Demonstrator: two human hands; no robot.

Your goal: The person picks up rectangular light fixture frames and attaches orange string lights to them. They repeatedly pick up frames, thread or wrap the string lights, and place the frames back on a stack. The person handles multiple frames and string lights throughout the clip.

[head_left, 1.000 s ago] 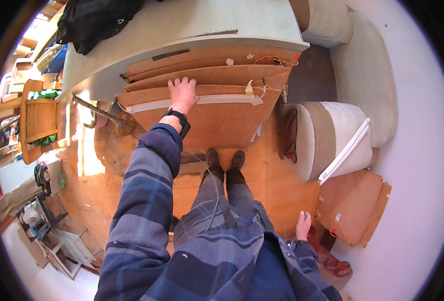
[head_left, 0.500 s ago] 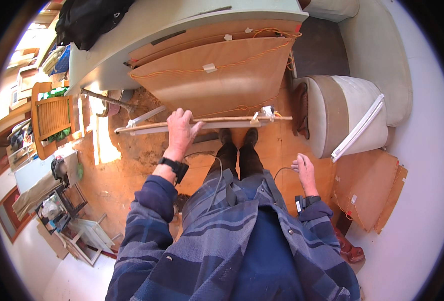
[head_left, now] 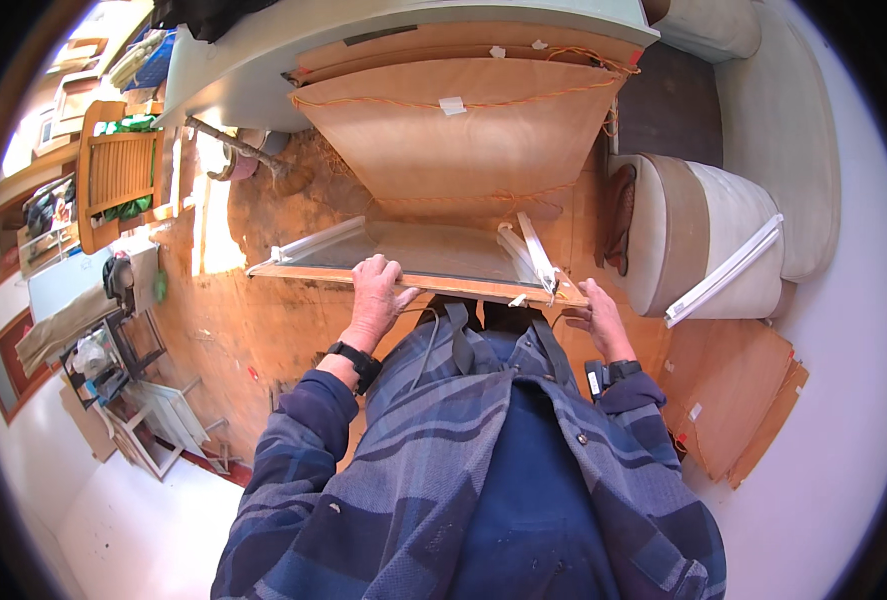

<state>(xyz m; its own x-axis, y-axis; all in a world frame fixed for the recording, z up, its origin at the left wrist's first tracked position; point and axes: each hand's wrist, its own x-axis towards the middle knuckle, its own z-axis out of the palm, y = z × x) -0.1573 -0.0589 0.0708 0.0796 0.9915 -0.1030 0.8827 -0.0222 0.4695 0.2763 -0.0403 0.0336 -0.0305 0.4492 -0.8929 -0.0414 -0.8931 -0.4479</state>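
Note:
A wide framed panel (head_left: 433,245) stands tilted before my legs, with a wooden edge strip nearest me. Its face is dark and see-through or shiny; I cannot tell which. My left hand (head_left: 375,300) is wrapped over the middle of that wooden edge. At the edge's right end, my right hand (head_left: 601,320) has its fingers bent around the corner. White strips (head_left: 535,255) lie along the panel's right side, and another white strip (head_left: 318,240) runs along its left. My feet are hidden behind the panel.
Large brown boards (head_left: 443,140) with orange cord lean on a pale cabinet (head_left: 233,75) ahead. To the right is a sofa (head_left: 703,230) with white strips (head_left: 723,270) on it. More brown boards (head_left: 723,400) lean at the right. A wooden chair (head_left: 123,165) stands left.
The panel has tipped, so its face now shows, and its edge has come closer to me. My right hand has moved from beside my body onto the panel's right end.

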